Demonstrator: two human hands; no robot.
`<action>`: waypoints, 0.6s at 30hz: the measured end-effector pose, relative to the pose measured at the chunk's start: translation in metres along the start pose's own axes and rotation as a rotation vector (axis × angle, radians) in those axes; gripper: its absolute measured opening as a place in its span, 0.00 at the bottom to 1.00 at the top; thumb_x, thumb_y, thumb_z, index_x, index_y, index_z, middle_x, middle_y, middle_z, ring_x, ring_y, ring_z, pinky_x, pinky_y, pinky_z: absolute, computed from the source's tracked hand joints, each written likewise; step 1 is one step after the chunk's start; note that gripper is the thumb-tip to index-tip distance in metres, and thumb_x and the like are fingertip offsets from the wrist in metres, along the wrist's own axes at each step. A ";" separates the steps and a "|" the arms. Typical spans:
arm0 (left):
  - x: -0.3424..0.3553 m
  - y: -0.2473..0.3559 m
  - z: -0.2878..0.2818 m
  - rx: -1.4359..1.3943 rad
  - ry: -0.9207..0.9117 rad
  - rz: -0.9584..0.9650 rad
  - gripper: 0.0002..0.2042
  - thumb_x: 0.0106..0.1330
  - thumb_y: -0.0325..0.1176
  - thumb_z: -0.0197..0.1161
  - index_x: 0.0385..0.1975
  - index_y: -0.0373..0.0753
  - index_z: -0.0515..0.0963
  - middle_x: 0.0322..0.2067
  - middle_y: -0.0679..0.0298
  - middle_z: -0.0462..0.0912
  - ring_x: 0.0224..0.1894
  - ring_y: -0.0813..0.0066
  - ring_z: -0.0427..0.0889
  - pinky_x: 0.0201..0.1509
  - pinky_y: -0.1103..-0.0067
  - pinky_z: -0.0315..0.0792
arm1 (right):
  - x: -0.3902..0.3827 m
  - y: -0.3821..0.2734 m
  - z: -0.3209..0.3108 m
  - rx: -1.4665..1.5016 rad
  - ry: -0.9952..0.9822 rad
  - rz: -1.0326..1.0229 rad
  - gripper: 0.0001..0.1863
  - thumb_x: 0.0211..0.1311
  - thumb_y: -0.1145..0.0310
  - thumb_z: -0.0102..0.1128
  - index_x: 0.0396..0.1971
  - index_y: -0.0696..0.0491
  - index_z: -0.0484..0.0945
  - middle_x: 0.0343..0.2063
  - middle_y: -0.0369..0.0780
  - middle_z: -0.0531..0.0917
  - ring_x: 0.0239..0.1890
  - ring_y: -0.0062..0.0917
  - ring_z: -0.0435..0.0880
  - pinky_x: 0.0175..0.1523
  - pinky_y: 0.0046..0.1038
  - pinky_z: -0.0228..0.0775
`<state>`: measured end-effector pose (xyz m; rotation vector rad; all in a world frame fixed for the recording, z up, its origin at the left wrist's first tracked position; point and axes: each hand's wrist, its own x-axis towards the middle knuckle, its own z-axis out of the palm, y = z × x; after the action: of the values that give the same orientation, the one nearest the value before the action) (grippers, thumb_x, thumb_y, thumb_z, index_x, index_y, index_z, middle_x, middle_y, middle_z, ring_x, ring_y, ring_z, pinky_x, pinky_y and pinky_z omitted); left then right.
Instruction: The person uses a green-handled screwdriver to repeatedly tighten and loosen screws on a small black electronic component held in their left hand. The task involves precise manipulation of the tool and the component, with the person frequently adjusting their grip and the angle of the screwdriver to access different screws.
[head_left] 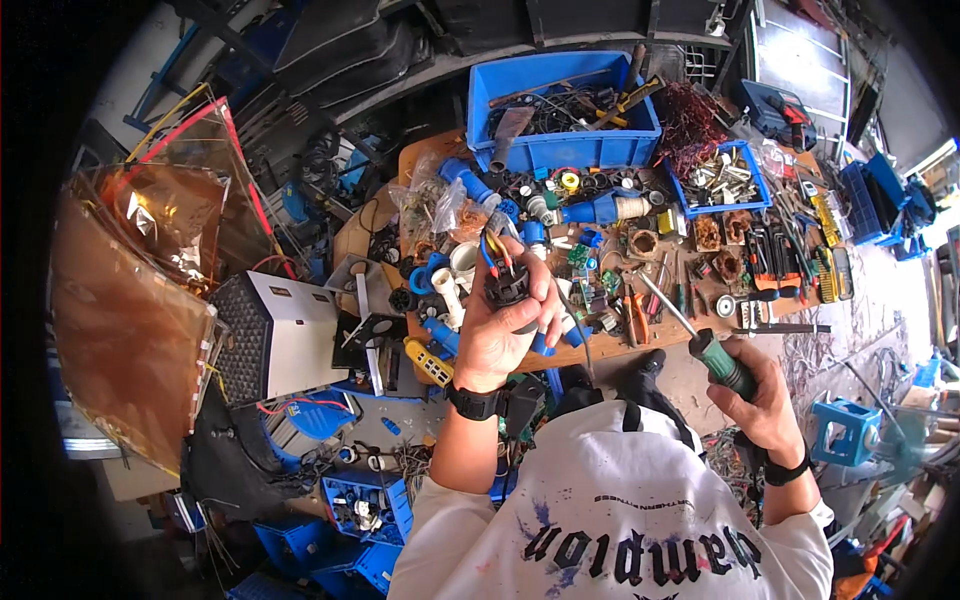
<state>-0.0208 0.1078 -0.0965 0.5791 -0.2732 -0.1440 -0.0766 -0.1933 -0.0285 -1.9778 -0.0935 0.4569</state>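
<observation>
In my left hand (497, 330) is a round black electrical connector (506, 286), held up above the table's near edge. Several coloured wires (490, 250), blue, orange and yellow among them, stick out from its top. The fingers wrap around its body and hide part of it. My right hand (758, 395) grips a screwdriver (722, 362) by its thick green handle. Its metal shaft points up and to the left, over the front of the table, apart from the connector. Both wrists wear black bands.
Tools and plug parts crowd the wooden table (615, 352). A large blue bin (565, 155) stands at the back, with a shallow blue tray (718, 207) of metal pieces beside it. Orange-handled pliers (636, 316) lie near the front edge. A blue stool (845, 432) stands at the right.
</observation>
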 end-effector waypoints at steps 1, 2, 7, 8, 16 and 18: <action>-0.001 0.001 -0.001 0.007 -0.018 -0.003 0.24 0.58 0.22 0.63 0.53 0.47 0.63 0.34 0.62 0.71 0.28 0.74 0.74 0.22 0.77 0.72 | -0.001 0.000 0.001 0.006 0.005 -0.023 0.20 0.46 0.71 0.64 0.42 0.60 0.76 0.30 0.41 0.77 0.32 0.27 0.75 0.41 0.26 0.66; -0.001 0.002 0.000 0.023 0.003 -0.012 0.24 0.58 0.22 0.63 0.53 0.47 0.63 0.34 0.61 0.71 0.26 0.75 0.73 0.21 0.78 0.72 | -0.002 0.000 0.002 0.011 0.009 -0.045 0.20 0.45 0.72 0.64 0.41 0.60 0.76 0.30 0.41 0.77 0.33 0.26 0.75 0.41 0.25 0.66; -0.007 0.002 0.004 0.102 0.071 -0.019 0.23 0.57 0.22 0.63 0.51 0.46 0.64 0.33 0.61 0.72 0.20 0.81 0.70 0.19 0.83 0.67 | -0.010 0.010 0.006 0.109 -0.024 -0.054 0.22 0.46 0.73 0.68 0.44 0.61 0.77 0.35 0.44 0.81 0.37 0.27 0.79 0.46 0.25 0.68; -0.008 0.002 0.005 0.122 0.075 -0.012 0.23 0.57 0.22 0.63 0.51 0.45 0.64 0.33 0.61 0.72 0.20 0.81 0.70 0.19 0.84 0.66 | -0.012 0.009 0.006 0.152 -0.022 -0.026 0.22 0.47 0.72 0.69 0.44 0.61 0.77 0.36 0.44 0.82 0.38 0.27 0.80 0.47 0.25 0.69; -0.016 0.005 0.013 0.323 0.114 0.028 0.20 0.54 0.23 0.67 0.45 0.40 0.66 0.30 0.64 0.74 0.21 0.84 0.70 0.22 0.87 0.66 | -0.021 0.004 0.002 0.060 -0.051 -0.061 0.24 0.50 0.69 0.69 0.47 0.63 0.75 0.38 0.45 0.82 0.41 0.26 0.80 0.48 0.26 0.70; -0.018 0.007 0.016 0.417 0.133 0.039 0.20 0.54 0.23 0.67 0.44 0.40 0.67 0.30 0.65 0.74 0.22 0.84 0.71 0.23 0.87 0.67 | -0.023 0.004 0.003 0.069 -0.057 -0.069 0.24 0.50 0.68 0.69 0.47 0.63 0.75 0.38 0.45 0.82 0.41 0.26 0.81 0.48 0.26 0.70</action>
<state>-0.0417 0.1095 -0.0835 0.9920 -0.1846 -0.0083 -0.0993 -0.1983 -0.0270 -1.8887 -0.1792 0.4654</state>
